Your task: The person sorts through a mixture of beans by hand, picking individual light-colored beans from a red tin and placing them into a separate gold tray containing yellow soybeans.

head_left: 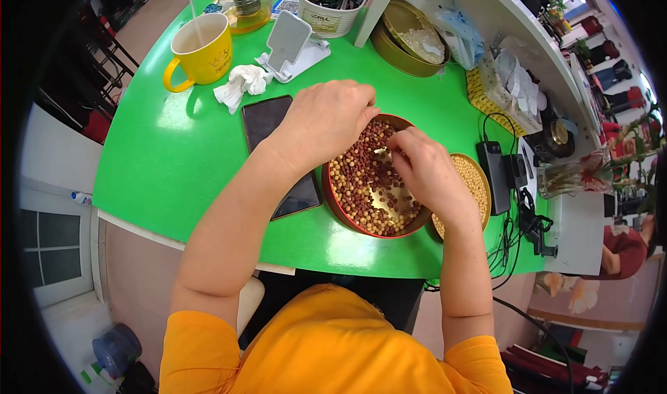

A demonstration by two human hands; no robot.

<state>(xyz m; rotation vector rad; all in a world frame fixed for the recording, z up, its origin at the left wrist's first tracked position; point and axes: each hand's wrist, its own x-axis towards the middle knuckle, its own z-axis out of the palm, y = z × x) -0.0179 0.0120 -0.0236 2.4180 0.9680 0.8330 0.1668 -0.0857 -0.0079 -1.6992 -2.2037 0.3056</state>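
Round tin, red outside and gold inside [328,189], one, standing on a green worktop [160,165] in front of the seated person; in it, small round bead-like pieces [356,185], red-brown and cream mixed, with a patch of gold base showing. Left hand [328,119], one, above the tin's far left rim, back of the hand uppermost, fingers bent down and drawn together; from where I stand I cannot tell whether they have hold of anything. Right hand [427,168], one, over the tin's right side, fingers curled, thumb near the forefinger, tips close above the pieces; whether a piece sits between them I cannot tell. Shallow gold dish [488,194], one, just right of the tin, with cream pieces [469,177], partly covered by the right wrist. Dark phone [300,198], one, lying flat left of the tin under the left forearm. Beyond it: crumpled white tissue [243,85]; pale phone stand [288,45]; yellow mug [207,55] with a stick leaning inside. At the far edge, glass teapot [251,20] and white tub [323,22] of dark articles. To the right, yellow woven basket [483,96]; black power adapter [492,178], with cables.
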